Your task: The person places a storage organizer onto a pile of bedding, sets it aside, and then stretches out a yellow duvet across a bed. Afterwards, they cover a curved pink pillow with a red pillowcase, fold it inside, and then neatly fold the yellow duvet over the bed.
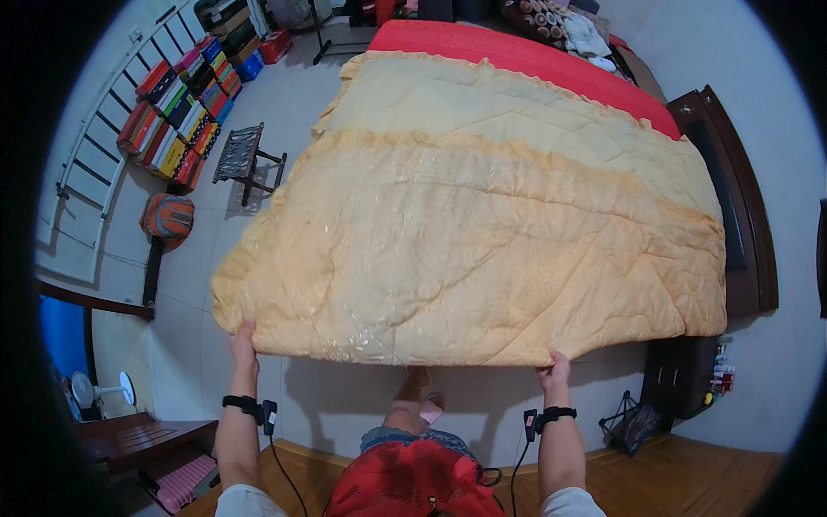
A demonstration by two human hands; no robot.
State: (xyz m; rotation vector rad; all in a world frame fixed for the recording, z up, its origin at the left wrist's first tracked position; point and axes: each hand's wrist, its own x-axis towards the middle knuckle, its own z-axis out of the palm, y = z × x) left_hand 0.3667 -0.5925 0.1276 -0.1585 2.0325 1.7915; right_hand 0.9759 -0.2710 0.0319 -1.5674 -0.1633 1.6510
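Note:
A large yellow quilt (482,233) with a ruffled edge spreads over a bed, folded so that a paler strip shows at its far side. My left hand (244,342) is closed on the quilt's near edge at its left corner. Farther right along the same edge, my right hand (555,370) also grips the quilt. Between my hands the near edge is raised and stretched fairly straight above the floor. Beyond the quilt, a red sheet (534,73) covers the far part of the bed. My fingertips are partly hidden by the fabric.
A dark wooden headboard (751,207) stands at the right, with a dark nightstand (676,375) nearer me. To the left are a folding stool (244,159), an orange-grey backpack (168,219) and stacked shoe boxes (177,116). A folded black stand (633,424) lies near the nightstand.

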